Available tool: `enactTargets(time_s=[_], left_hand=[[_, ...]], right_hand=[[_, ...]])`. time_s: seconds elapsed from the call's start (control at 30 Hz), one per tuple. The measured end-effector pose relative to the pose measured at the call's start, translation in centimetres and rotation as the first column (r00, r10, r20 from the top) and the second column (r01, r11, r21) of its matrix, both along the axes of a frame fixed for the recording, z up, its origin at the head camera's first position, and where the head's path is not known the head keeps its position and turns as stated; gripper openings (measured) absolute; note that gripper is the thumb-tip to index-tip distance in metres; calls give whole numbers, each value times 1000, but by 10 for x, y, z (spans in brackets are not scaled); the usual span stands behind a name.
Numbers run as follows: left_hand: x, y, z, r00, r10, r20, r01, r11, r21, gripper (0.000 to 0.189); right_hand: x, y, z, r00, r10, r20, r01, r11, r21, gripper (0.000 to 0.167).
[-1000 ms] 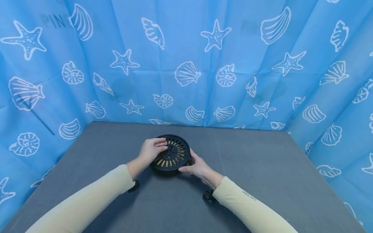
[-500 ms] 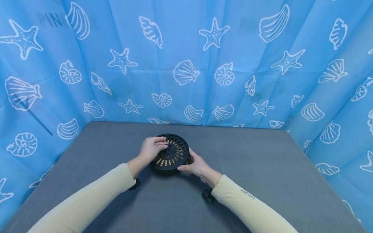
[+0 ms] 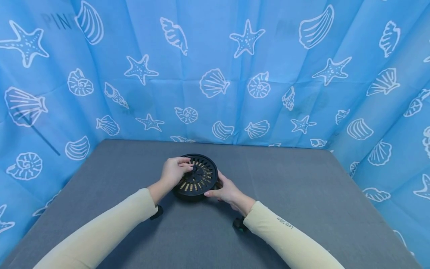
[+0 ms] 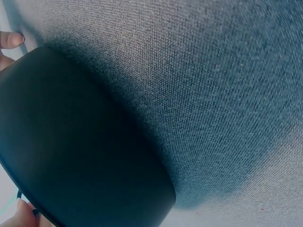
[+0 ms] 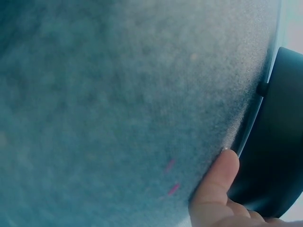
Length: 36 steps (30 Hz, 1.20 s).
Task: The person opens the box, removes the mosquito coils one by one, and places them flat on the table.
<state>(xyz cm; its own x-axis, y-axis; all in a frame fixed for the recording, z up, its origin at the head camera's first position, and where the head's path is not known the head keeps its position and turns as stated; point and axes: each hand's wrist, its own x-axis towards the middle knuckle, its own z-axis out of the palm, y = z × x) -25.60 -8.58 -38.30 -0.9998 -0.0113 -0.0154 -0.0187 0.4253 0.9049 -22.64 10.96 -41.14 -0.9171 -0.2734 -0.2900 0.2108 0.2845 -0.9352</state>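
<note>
A round black container (image 3: pixel 188 198) with a slotted black lid (image 3: pixel 205 175) stands on the grey table; something golden shows through the slots. My left hand (image 3: pixel 172 172) reaches over the lid from the left, thumb and fingers pinching a small dark handle near its middle. In the left wrist view, the handle (image 4: pixel 20 194) peeks out by the fingertips (image 4: pixel 21 215), beyond the smooth black side wall (image 4: pixel 85 137). My right hand (image 3: pixel 230 191) holds the container's right side, thumb in front and other fingers partly hidden behind. The right wrist view shows that thumb (image 5: pixel 222 172) against the black wall (image 5: pixel 274 156).
Grey cloth covers the table (image 3: pixel 285 186). A blue curtain (image 3: pixel 228 108) printed with white shells and starfish hangs behind it and along both sides. Dark wrist devices sit under both cream sleeves (image 3: pixel 279 231).
The head view has shifted very slightly. Both hands keep their places on the container, and the dark handle at the left fingertips shows more plainly than a second ago.
</note>
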Motion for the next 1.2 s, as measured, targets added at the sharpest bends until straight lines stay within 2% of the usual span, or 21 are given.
enactTargets(time_s=[0.2, 0.43, 0.93, 1.2], left_hand=[[4, 3, 2, 999, 19, -26, -19, 1000, -19, 33], [7, 4, 0, 998, 25, -61, -26, 999, -19, 34], [12, 12, 2, 993, 116, -37, -116, 993, -2, 29], [12, 13, -1, 989, 143, -48, -143, 990, 18, 30]], right_hand=[[-1, 1, -1, 1000, 3, -1, -3, 1000, -15, 93], [-1, 0, -2, 1000, -6, -4, 6, 1000, 19, 94], [-1, 0, -1, 1000, -3, 0, 3, 1000, 16, 94], [0, 0, 0, 1000, 0, -12, 0, 1000, 7, 93]])
